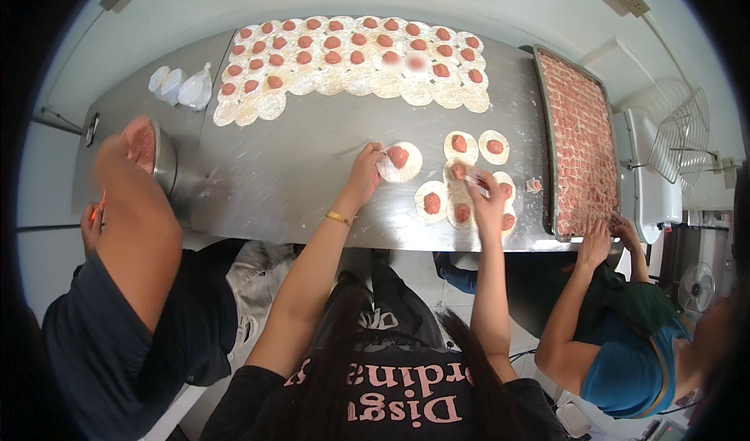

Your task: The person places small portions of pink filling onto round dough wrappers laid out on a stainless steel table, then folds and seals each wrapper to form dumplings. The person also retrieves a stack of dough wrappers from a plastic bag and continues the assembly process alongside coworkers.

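Note:
My left hand [366, 177] pinches the left edge of a round dough wrapper [410, 172] and holds it above the steel table. A ball of pink meat filling [398, 157] rests on that wrapper. Over a small group of filled wrappers to the right is my right hand [489, 197]. Its fingers are drawn together at the edge of a wrapper [451, 178], beside the filling on it; the fingertips are slightly blurred. Around it lie more wrappers with meat, including an upper right wrapper [494, 158] and a lower left wrapper [423, 206].
Rows of overlapping wrappers [359, 84], mostly topped with meat, line the table's [297, 175] far side. At right, another person's hands [598, 242] touch a large tray [554, 167] of packed pieces. At left, a co-worker's arm [141, 222] reaches over a metal bowl [166, 156] of meat.

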`<act>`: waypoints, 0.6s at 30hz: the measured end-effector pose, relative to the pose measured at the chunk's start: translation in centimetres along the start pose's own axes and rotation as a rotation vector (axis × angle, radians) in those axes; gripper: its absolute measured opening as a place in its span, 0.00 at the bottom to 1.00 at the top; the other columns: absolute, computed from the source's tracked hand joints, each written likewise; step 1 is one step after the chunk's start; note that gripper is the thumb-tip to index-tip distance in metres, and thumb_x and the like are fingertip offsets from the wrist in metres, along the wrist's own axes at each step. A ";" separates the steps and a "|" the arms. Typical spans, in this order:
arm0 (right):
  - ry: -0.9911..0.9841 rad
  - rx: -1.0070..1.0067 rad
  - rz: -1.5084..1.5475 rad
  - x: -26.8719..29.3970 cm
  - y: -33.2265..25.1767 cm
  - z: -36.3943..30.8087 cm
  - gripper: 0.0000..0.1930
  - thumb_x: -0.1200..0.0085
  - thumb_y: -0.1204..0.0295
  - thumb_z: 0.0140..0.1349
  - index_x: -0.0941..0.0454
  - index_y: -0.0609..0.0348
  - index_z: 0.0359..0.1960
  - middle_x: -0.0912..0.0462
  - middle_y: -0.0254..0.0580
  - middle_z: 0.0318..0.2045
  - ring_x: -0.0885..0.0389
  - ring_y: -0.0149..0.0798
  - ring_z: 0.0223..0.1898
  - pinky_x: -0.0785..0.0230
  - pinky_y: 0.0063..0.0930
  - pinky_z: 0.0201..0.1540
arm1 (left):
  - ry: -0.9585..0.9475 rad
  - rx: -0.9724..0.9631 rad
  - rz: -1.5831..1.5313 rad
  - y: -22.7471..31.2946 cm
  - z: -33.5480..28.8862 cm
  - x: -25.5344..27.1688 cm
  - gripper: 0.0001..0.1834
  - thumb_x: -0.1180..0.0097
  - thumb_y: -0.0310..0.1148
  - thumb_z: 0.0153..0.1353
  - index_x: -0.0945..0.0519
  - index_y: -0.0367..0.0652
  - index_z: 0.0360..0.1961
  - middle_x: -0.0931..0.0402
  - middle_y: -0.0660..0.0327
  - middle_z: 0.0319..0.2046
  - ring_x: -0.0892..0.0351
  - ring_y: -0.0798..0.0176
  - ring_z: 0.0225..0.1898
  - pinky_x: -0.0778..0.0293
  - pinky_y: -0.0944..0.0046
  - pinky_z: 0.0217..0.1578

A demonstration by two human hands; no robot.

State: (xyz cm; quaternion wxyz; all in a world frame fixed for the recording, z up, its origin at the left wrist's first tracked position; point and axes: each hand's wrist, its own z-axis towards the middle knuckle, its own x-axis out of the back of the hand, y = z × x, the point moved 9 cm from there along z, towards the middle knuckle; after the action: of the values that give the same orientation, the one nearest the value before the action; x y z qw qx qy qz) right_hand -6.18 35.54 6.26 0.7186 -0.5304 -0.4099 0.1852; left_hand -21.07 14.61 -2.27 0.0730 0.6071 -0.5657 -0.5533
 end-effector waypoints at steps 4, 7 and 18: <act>-0.501 -0.558 0.527 -11.2 0.5 -2.7 0.14 0.48 0.70 0.63 0.25 0.67 0.46 0.19 0.39 0.36 0.20 0.28 0.34 0.28 0.20 0.37 | -0.197 0.092 0.062 1.1 -5.4 0.0 0.13 0.59 0.26 0.57 0.32 0.39 0.44 0.29 0.59 0.39 0.25 0.67 0.40 0.26 0.65 0.41; -0.596 -0.727 0.731 -15.1 -0.1 -5.9 0.13 0.51 0.70 0.64 0.27 0.67 0.46 0.20 0.43 0.38 0.18 0.32 0.34 0.24 0.24 0.40 | -0.144 0.111 0.101 1.8 -8.2 1.4 0.17 0.60 0.26 0.57 0.33 0.37 0.49 0.29 0.56 0.45 0.25 0.63 0.47 0.27 0.61 0.49; -0.357 -0.647 0.544 -16.6 2.9 -11.4 0.08 0.51 0.77 0.62 0.24 0.68 0.40 0.20 0.38 0.31 0.22 0.26 0.28 0.24 0.22 0.36 | 0.270 -0.248 0.830 1.2 -14.0 5.2 0.21 0.62 0.23 0.56 0.27 0.37 0.51 0.22 0.54 0.38 0.22 0.62 0.41 0.28 0.64 0.44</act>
State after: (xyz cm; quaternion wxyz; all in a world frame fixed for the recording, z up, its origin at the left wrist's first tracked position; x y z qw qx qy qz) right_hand -6.67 18.02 -4.06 0.3594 -0.7757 -0.4098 0.3181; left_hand -12.52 2.68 0.83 0.4340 0.3822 -0.6760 -0.4568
